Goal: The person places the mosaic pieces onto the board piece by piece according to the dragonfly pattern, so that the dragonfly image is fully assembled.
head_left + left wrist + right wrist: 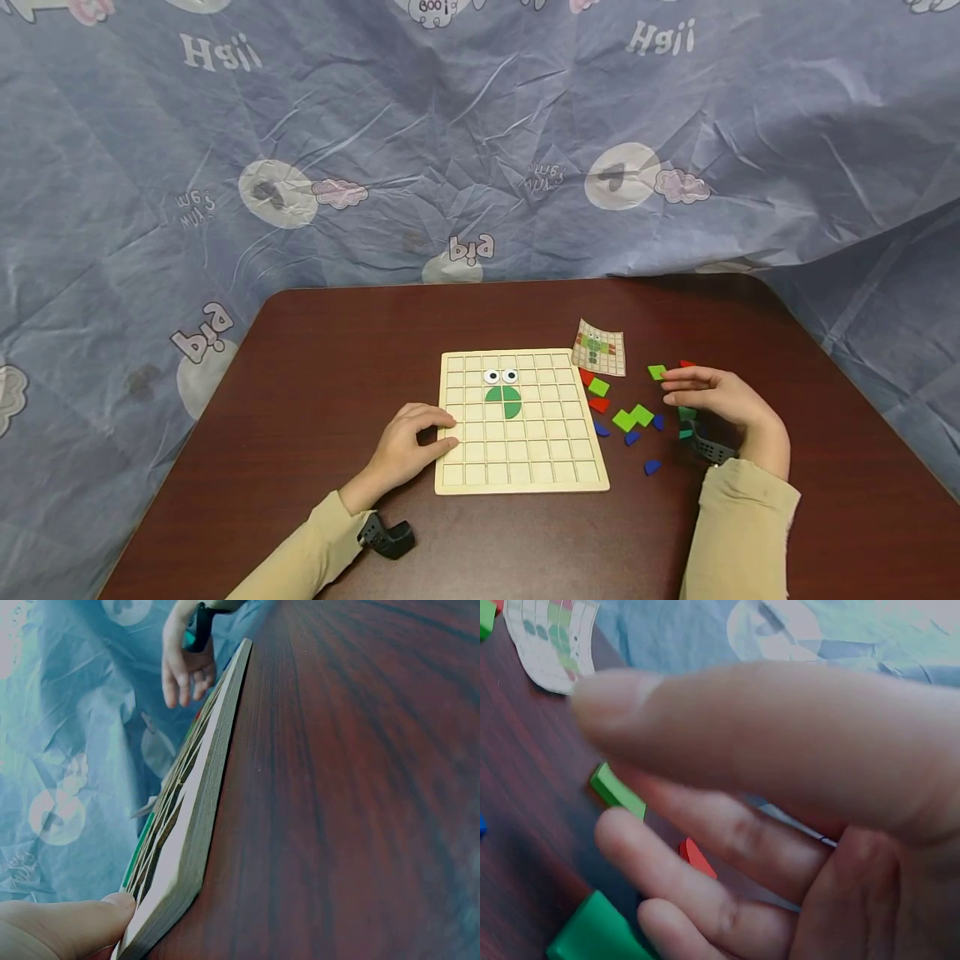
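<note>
My left hand (405, 442) rests at the left edge of a pale wooden grid board (525, 452), thumb and fingers spread apart and touching its rim. Two round eye pieces (491, 377) sit on the grid, above three green quarter-circle pieces (513, 410). To the right of the board, my right hand (723, 404) hovers over scattered pieces, its fingers loosely bent with nothing between them. A light green square (657, 372) lies by its fingertips. In the right wrist view, a dark green piece (600, 934) and a red piece (697, 859) show below the fingers.
A printed pattern card (602, 352) leans at the board's upper right corner. Light green squares (624, 421), red pieces (599, 405) and blue pieces (652, 467) lie between board and right hand. A patterned cloth (450, 150) hangs behind the dark table (360, 350).
</note>
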`<action>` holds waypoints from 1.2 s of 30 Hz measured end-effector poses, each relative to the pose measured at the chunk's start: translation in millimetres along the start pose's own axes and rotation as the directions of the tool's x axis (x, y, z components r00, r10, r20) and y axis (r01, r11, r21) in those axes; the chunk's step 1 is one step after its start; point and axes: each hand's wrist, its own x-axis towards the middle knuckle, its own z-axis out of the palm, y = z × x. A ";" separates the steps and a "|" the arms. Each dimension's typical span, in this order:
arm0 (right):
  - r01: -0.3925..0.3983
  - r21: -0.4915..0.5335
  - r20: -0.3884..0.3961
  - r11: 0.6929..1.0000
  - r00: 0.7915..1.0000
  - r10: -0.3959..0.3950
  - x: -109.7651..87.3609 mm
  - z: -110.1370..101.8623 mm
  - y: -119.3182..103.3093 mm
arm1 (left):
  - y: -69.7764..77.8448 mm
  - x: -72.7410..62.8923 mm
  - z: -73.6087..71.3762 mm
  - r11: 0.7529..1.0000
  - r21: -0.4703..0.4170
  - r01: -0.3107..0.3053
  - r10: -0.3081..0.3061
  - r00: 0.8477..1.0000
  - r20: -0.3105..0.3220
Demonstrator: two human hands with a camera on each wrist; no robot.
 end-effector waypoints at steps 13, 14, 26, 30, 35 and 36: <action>0.001 0.129 0.067 0.992 0.998 -0.010 -1.7 -7.3 11.5 | -1.5 -0.2 0.7 1.000 0.000 0.000 0.000 1.000 -0.003; 0.005 0.132 0.074 0.991 0.997 -0.015 -1.1 -7.3 12.6 | -1.4 -0.1 0.7 1.000 0.001 -0.002 0.002 1.000 -0.005; 0.030 0.060 0.019 0.998 0.999 -0.031 6.8 -2.2 21.4 | -0.9 -0.1 0.5 1.000 0.002 0.012 -0.012 1.000 0.004; 0.012 0.039 -0.013 0.999 1.000 -0.012 8.5 -0.3 21.8 | 0.1 -0.1 -0.1 1.000 -0.002 0.004 -0.004 1.000 -0.001; 0.011 0.049 -0.041 0.999 0.999 -0.009 7.1 -0.1 21.4 | 0.2 -0.3 0.1 1.000 -0.001 0.005 -0.005 1.000 0.002; 0.011 0.056 -0.043 0.998 0.999 -0.009 6.5 -0.3 21.0 | -0.1 -0.3 0.4 1.000 0.001 0.007 -0.007 1.000 0.005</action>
